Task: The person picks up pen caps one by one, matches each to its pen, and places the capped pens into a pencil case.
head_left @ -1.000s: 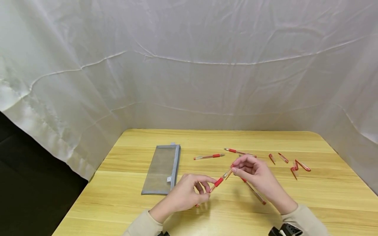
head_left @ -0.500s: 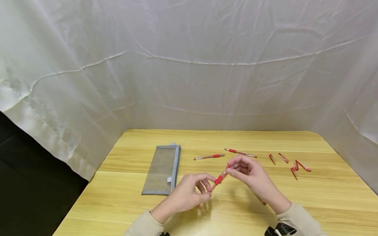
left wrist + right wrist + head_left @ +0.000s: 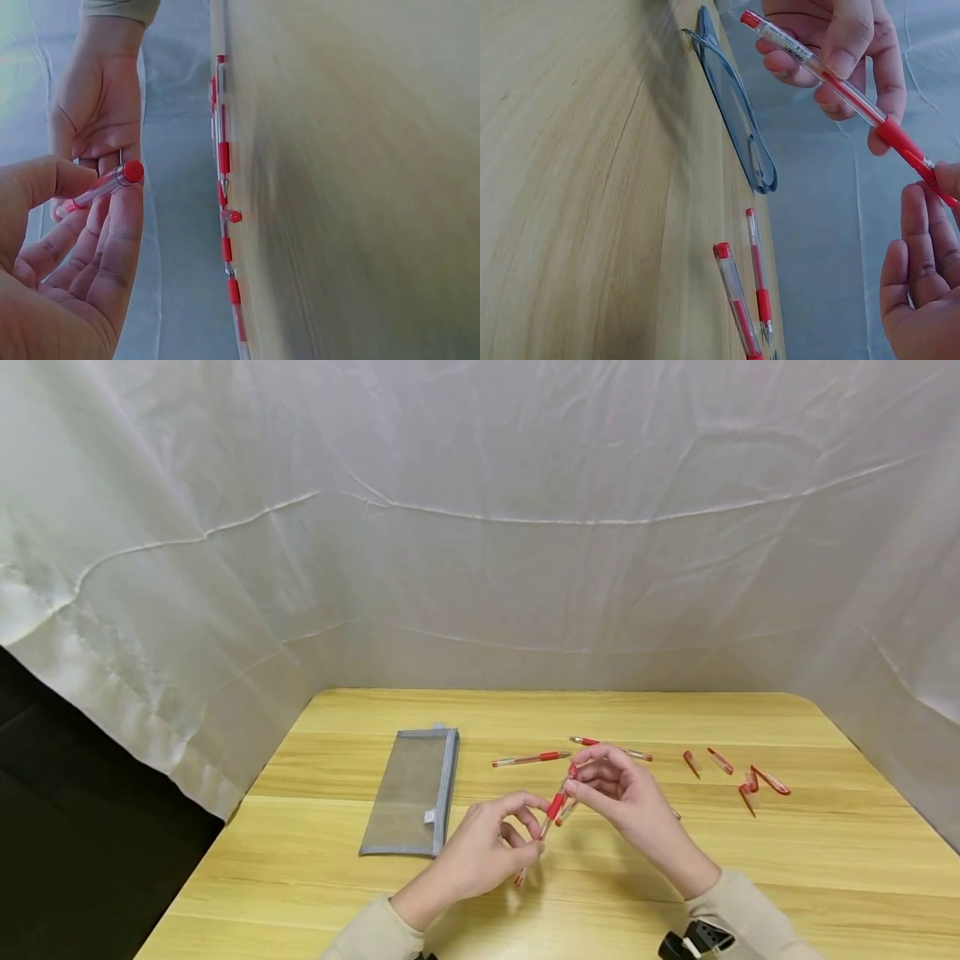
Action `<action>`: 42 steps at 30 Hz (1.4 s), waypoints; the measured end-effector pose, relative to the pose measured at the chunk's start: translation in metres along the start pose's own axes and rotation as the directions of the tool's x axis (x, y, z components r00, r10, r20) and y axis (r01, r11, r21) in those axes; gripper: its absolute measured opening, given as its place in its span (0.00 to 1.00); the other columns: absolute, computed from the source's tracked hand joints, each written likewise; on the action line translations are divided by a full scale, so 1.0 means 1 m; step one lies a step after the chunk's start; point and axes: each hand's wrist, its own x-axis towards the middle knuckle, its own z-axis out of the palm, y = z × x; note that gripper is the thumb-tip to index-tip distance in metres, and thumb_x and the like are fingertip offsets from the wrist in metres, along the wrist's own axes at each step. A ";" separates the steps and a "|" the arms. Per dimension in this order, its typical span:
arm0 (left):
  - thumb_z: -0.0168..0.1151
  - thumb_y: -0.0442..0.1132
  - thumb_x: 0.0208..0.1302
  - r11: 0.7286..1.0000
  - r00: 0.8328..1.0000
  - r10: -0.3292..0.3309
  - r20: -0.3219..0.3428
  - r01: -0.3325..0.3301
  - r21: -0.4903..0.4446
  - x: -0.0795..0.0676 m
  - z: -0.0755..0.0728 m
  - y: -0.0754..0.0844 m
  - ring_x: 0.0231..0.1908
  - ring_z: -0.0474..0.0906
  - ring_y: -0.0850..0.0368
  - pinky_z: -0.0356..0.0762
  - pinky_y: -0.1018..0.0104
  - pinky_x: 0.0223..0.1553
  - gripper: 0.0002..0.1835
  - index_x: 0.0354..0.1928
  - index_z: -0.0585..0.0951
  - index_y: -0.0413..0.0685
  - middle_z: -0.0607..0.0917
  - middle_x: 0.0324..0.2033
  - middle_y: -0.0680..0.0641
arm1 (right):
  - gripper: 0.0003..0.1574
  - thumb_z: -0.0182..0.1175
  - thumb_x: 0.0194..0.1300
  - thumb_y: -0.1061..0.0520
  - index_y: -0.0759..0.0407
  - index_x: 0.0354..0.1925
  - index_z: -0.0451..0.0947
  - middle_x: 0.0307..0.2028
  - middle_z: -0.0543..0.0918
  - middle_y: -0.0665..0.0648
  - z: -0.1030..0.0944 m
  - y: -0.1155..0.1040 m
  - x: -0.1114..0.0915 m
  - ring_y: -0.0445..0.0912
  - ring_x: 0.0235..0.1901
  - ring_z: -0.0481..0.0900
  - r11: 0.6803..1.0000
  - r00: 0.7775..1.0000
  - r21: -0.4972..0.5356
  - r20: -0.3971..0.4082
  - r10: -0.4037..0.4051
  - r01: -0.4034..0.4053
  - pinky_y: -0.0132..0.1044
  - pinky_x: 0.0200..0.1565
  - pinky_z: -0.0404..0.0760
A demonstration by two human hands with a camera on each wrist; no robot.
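My left hand [image 3: 491, 847] pinches a clear-barrelled gel pen [image 3: 555, 806] with a red grip by its barrel, between thumb and fingers. The pen slants, its red-plugged rear end [image 3: 133, 171] facing the left wrist camera. At the writing end, my right hand [image 3: 626, 797] pinches a red and clear pen cap [image 3: 573, 771] between thumb and forefinger. In the right wrist view the cap meets the front of the red grip [image 3: 901, 142]; fingers partly hide it, so I cannot tell how far it is on.
Two uncapped pens, one [image 3: 531, 760] left and another [image 3: 641, 755] partly behind my right hand, lie on the wooden table [image 3: 300, 877]. A grey mesh zip pouch [image 3: 405, 793] lies left. Several loose caps [image 3: 720, 762] lie at right. White cloth [image 3: 525, 568] hangs behind.
My right hand has moved left and slightly up, bringing the cap to the pen's tip. The pen in my left hand has tilted steeper.
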 end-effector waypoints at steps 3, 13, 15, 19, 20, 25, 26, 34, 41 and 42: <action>0.70 0.30 0.67 1.000 1.000 -0.002 -0.010 0.002 0.005 0.001 0.000 0.002 0.30 0.86 0.66 0.80 0.74 0.28 0.21 0.59 0.84 0.55 0.88 0.40 0.50 | 0.19 0.71 0.72 0.61 0.62 0.57 0.78 0.41 0.91 0.56 0.001 -0.001 0.001 0.43 0.40 0.90 1.000 1.000 -0.005 -0.017 0.000 0.000 0.34 0.44 0.88; 0.75 0.35 0.68 0.999 0.998 -0.035 -0.048 0.035 -0.004 0.005 0.003 0.003 0.25 0.86 0.64 0.72 0.76 0.23 0.17 0.58 0.87 0.50 0.88 0.36 0.53 | 0.18 0.72 0.70 0.60 0.59 0.56 0.82 0.40 0.91 0.57 0.004 0.000 0.003 0.46 0.38 0.89 1.000 0.999 -0.029 -0.043 -0.002 0.001 0.33 0.42 0.87; 0.75 0.35 0.68 0.999 0.997 -0.047 -0.054 0.046 -0.022 0.006 0.004 0.003 0.25 0.87 0.63 0.76 0.75 0.23 0.18 0.58 0.88 0.49 0.89 0.37 0.54 | 0.18 0.72 0.70 0.60 0.59 0.56 0.83 0.40 0.90 0.57 0.005 0.000 0.003 0.46 0.38 0.89 1.000 0.999 -0.031 -0.038 -0.006 0.005 0.34 0.41 0.87; 0.74 0.33 0.68 0.998 0.997 -0.049 -0.063 0.045 -0.053 0.008 0.005 0.004 0.24 0.90 0.60 0.87 0.63 0.27 0.18 0.58 0.88 0.46 0.92 0.39 0.50 | 0.16 0.71 0.71 0.61 0.60 0.55 0.83 0.40 0.91 0.55 0.005 -0.001 0.005 0.45 0.38 0.90 1.000 0.999 -0.026 -0.028 -0.017 0.017 0.34 0.42 0.87; 0.74 0.33 0.68 0.997 0.997 -0.046 -0.066 0.042 -0.057 0.009 0.005 0.005 0.24 0.90 0.59 0.89 0.59 0.28 0.17 0.58 0.88 0.45 0.92 0.39 0.48 | 0.16 0.71 0.71 0.61 0.61 0.55 0.84 0.40 0.91 0.55 0.005 -0.001 0.006 0.45 0.38 0.90 1.000 0.999 -0.020 -0.026 -0.020 0.019 0.34 0.42 0.88; 0.74 0.31 0.67 0.995 0.996 -0.041 -0.078 0.033 -0.097 0.010 0.007 0.007 0.24 0.91 0.51 0.89 0.52 0.29 0.16 0.56 0.88 0.42 0.91 0.39 0.44 | 0.16 0.71 0.70 0.64 0.65 0.54 0.83 0.40 0.91 0.53 0.006 -0.002 0.007 0.43 0.37 0.90 0.999 0.999 0.022 -0.010 -0.031 0.031 0.34 0.42 0.88; 0.74 0.30 0.67 0.993 0.996 -0.045 -0.078 0.036 -0.112 0.010 0.007 0.008 0.25 0.92 0.48 0.90 0.52 0.29 0.15 0.56 0.88 0.41 0.91 0.39 0.44 | 0.17 0.71 0.69 0.64 0.67 0.54 0.83 0.40 0.91 0.53 0.006 -0.002 0.007 0.42 0.37 0.90 0.999 0.999 0.030 -0.005 -0.035 0.035 0.34 0.42 0.88; 0.72 0.27 0.67 0.969 0.992 -0.119 -0.050 0.105 -0.223 0.009 0.009 0.010 0.27 0.91 0.35 0.90 0.55 0.29 0.18 0.58 0.88 0.35 0.89 0.40 0.44 | 0.17 0.71 0.68 0.67 0.71 0.53 0.83 0.39 0.92 0.51 0.004 -0.002 0.007 0.44 0.36 0.90 0.998 0.999 0.064 0.029 -0.015 0.013 0.37 0.43 0.90; 0.71 0.26 0.66 0.953 0.988 -0.154 -0.022 0.142 -0.267 0.011 0.006 0.014 0.27 0.92 0.37 0.90 0.56 0.30 0.20 0.60 0.84 0.30 0.88 0.40 0.44 | 0.17 0.70 0.68 0.68 0.71 0.54 0.82 0.38 0.91 0.49 0.004 -0.002 0.008 0.43 0.34 0.89 0.998 0.999 0.067 0.038 -0.005 0.002 0.35 0.41 0.89; 0.71 0.26 0.67 0.951 0.989 -0.150 -0.016 0.140 -0.277 0.012 0.006 0.013 0.27 0.92 0.37 0.90 0.57 0.30 0.20 0.60 0.84 0.29 0.88 0.39 0.44 | 0.17 0.71 0.68 0.67 0.71 0.54 0.82 0.38 0.91 0.50 0.003 -0.002 0.008 0.43 0.34 0.90 0.998 0.999 0.059 0.037 -0.001 -0.001 0.36 0.41 0.89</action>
